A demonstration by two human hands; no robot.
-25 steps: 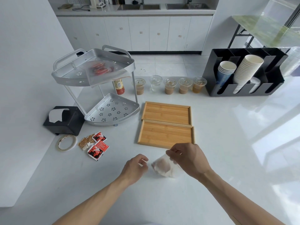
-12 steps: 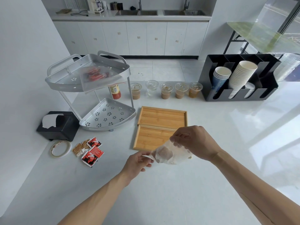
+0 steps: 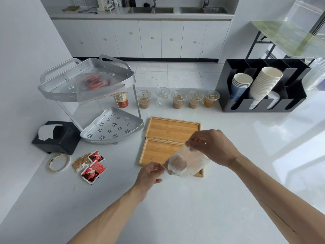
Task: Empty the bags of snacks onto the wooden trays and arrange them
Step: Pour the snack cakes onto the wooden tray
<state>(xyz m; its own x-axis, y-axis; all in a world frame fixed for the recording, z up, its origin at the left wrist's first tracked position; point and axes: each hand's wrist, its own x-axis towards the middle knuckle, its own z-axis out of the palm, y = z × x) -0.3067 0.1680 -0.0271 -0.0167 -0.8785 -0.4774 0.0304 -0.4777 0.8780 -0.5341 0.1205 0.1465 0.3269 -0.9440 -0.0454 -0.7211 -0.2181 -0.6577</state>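
Both my hands hold a clear plastic snack bag (image 3: 189, 163) with a brown snack inside, lifted above the near wooden tray (image 3: 157, 152). My right hand (image 3: 213, 147) pinches the bag's upper edge. My left hand (image 3: 149, 175) grips its lower left corner. A second wooden tray (image 3: 171, 127) lies just behind the near one, bare. Another clear bag with red snacks (image 3: 95, 83) rests on the top shelf of the silver rack (image 3: 58, 92). Red snack packets and crackers (image 3: 89, 164) lie loose on the counter to the left.
A roll of tape (image 3: 59, 162) and a black tissue box (image 3: 56, 138) sit at the left. Several lidded drink cups (image 3: 178, 99) and a jar (image 3: 121, 100) line the back. A black cup holder (image 3: 262, 85) stands at the right.
I have lifted the bag off the counter and carried it forward over the near tray. My right hand rose to the bag's top edge, and the left took its lower corner.
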